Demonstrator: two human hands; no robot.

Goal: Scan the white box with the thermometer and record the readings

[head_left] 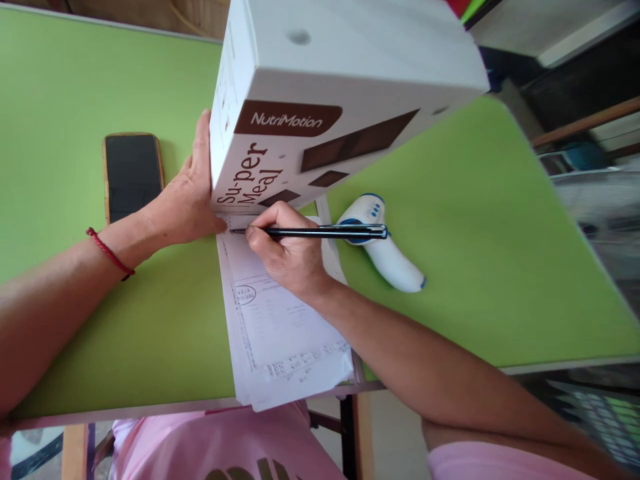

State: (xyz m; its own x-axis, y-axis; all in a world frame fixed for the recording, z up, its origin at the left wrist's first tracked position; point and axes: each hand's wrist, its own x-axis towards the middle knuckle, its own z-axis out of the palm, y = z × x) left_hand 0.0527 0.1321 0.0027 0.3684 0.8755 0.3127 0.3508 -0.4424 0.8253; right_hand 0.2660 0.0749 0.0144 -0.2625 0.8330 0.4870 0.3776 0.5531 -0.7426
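Beside a large white cardboard box [360, 87] with brown print, a right hand [295, 253] sets a slim black pen [310, 233] to white printed paper sheets [285, 327].
It pinches the pen narrowly, the tip near the sheets' upper left corner, close to the left hand [187, 193]. That hand, thumb spread wide from its fingers, rests against the box's left side; the box is at the sheets' far end, over the light-green worktop [480, 247]. Marking paper seems the step in hand; the next stroke would call for a steady box.

Green table [480, 200]: phone [133, 172] left, papers [287, 327] overhanging near edge, white-blue handheld device [393, 259] right.
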